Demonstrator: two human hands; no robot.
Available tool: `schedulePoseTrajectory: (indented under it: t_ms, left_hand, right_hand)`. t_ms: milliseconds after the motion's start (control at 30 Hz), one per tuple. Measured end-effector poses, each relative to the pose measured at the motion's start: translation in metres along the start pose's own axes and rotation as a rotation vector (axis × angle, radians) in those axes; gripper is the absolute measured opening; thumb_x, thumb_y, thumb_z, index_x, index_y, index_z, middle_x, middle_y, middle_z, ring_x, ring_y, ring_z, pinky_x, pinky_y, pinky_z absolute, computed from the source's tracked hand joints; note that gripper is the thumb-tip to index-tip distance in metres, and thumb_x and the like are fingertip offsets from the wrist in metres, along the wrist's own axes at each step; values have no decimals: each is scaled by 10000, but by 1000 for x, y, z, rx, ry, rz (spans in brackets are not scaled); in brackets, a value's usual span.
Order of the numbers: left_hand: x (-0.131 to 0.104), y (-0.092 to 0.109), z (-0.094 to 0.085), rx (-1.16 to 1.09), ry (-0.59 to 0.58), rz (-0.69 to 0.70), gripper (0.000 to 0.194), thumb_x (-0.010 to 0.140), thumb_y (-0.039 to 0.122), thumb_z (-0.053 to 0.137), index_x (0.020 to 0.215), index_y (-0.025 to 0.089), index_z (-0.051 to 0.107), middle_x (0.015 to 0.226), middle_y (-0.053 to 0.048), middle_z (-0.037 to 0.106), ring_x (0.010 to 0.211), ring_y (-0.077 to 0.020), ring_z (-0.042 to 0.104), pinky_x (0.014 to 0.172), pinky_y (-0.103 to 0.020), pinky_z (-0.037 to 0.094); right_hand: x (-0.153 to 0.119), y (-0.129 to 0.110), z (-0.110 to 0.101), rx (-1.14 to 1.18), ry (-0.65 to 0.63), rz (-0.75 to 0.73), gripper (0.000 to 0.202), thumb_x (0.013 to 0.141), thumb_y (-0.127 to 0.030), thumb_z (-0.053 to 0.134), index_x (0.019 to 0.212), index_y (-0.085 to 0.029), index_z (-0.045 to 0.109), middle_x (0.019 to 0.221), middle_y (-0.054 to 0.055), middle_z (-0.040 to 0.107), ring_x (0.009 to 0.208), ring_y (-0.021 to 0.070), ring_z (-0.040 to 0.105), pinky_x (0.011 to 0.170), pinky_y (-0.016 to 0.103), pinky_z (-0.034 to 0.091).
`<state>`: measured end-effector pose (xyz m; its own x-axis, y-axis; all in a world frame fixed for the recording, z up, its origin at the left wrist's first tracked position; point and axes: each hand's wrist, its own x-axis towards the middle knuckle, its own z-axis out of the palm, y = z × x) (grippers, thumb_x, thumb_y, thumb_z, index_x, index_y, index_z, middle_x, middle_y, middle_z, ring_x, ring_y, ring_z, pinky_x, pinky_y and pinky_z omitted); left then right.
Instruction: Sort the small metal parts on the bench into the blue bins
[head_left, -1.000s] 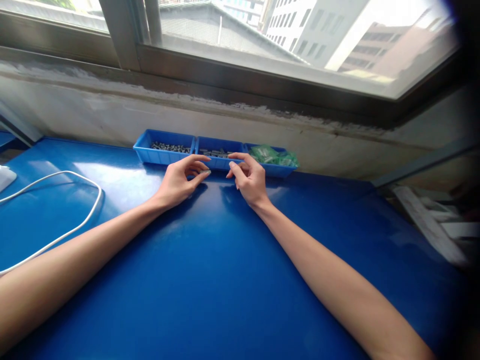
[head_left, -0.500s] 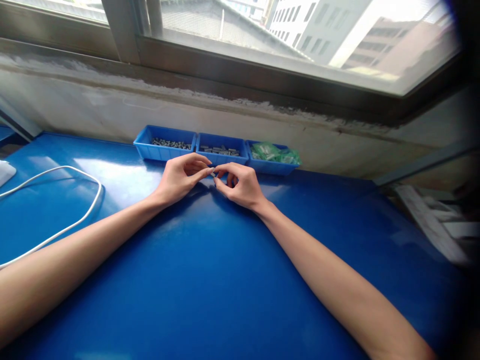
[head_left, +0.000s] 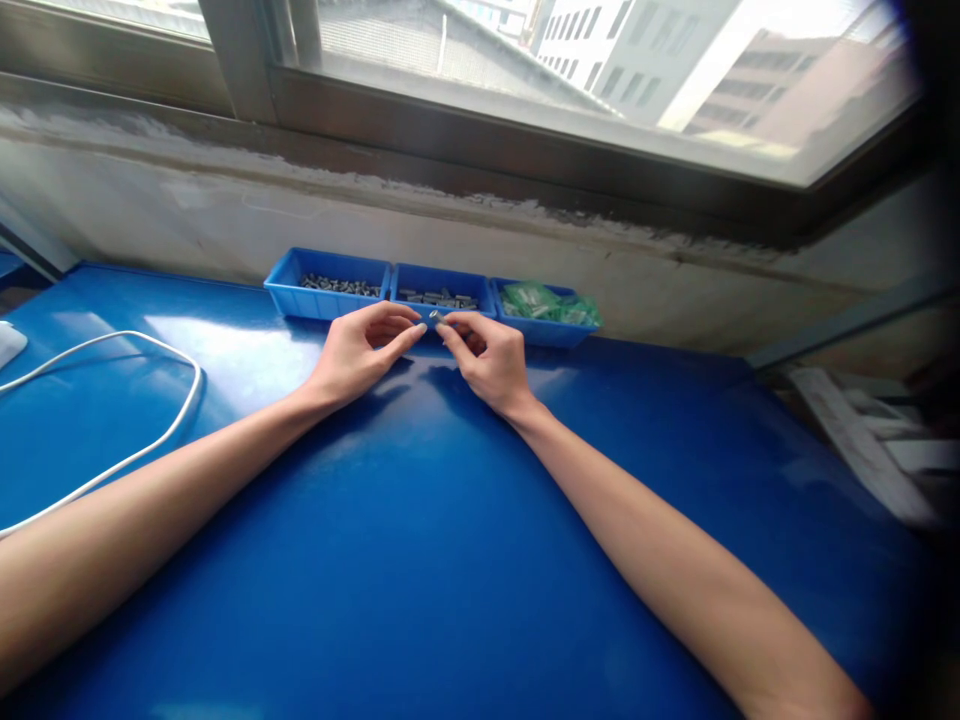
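Observation:
Between the thumb and index finger of my right hand [head_left: 495,358] is a small silver metal cylinder [head_left: 436,317], its upper end showing. The rest of the piece is covered by those fingertips. Just to the left, my left hand [head_left: 362,345] has its thumb and index finger apart, with nothing visible between them; their tips come close to the cylinder. Both hands are raised over the blue table [head_left: 390,540], in front of the middle blue bin [head_left: 409,310], which holds small grey metal cylinders [head_left: 442,299].
The left blue bin [head_left: 281,290] contains many small metal parts [head_left: 337,285]. Green plastic bags [head_left: 540,300] fill the right blue bin [head_left: 551,330]. A white cable [head_left: 196,385] loops across the table's left side. Behind the bins run a wall [head_left: 225,225] and a window frame [head_left: 450,130].
The small cylinder, held at both hands' fingertips before, is now in my right hand alone, raised slightly and tilted. My left thumb and index finger have come off it.

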<state>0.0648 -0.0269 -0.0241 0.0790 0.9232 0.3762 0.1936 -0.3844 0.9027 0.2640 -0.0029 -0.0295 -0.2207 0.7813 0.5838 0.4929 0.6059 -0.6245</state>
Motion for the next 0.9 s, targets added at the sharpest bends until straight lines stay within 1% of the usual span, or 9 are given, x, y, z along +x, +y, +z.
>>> schedulePoseTrajectory:
  t_ms: [67,133,200,267,433,700,767,833,900]
  left_hand:
    - [1,-2,0,18,-1,-6,423,837,538,734,1017,156,723,929,-86,773,847,-215,747,792,-302,608]
    - [1,-4,0,52,-15,-1,398,878,530,689,987,148,723,917,-85,767,835,-209,743,775,-290,597]
    - [1,-5,0,97,-27,9,385,904,521,657,963,146,726,905,-81,763,828,-204,737,762,-281,586]
    - [1,-6,-1,128,-35,19,382,917,515,638,951,146,730,900,-79,759,823,-203,730,754,-278,577]
    - [1,-7,-1,152,-47,32,371,927,498,624,953,144,735,918,-84,759,812,-199,720,755,-280,567]
    - [0,-5,-1,172,-60,41,340,935,460,618,958,142,737,922,-79,757,800,-186,699,743,-276,543]
    - [1,-3,-1,198,-48,52,318,932,441,620,945,145,736,907,-73,753,795,-180,686,733,-270,529]
    - [1,-2,-1,236,-18,78,280,922,410,629,917,149,730,875,-61,740,772,-167,664,712,-262,507]
    - [2,-1,-1,272,10,109,233,905,374,644,873,153,711,797,-34,698,707,-142,613,670,-251,470]
  right_hand:
    - [3,3,-1,10,121,111,364,953,-517,586,1015,-190,734,741,29,734,591,154,646,597,268,489]
    - [5,6,-3,1,203,198,447,962,-576,532,1006,-179,733,683,24,715,590,159,661,594,259,484]
    - [8,9,-5,-17,245,260,499,959,-612,505,972,-170,738,648,26,705,578,160,661,588,253,477]
    - [9,12,-5,-35,256,292,515,952,-622,508,957,-165,744,629,29,703,567,162,661,586,254,473]
    - [8,11,-5,-56,220,303,457,938,-571,564,1003,-163,759,640,35,724,572,170,667,616,271,489]
    - [7,5,-4,-26,232,266,314,940,-467,595,974,-187,732,635,10,710,570,162,670,646,278,511]
    - [6,2,-3,-27,238,246,281,940,-452,594,937,-196,709,641,4,700,573,159,665,631,272,501]
    - [5,-1,-3,-45,243,215,267,939,-444,593,855,-203,671,658,2,691,562,146,635,605,263,478]
    - [5,-4,-4,-85,238,186,295,936,-438,593,752,-208,613,644,-4,658,543,130,582,584,256,444]
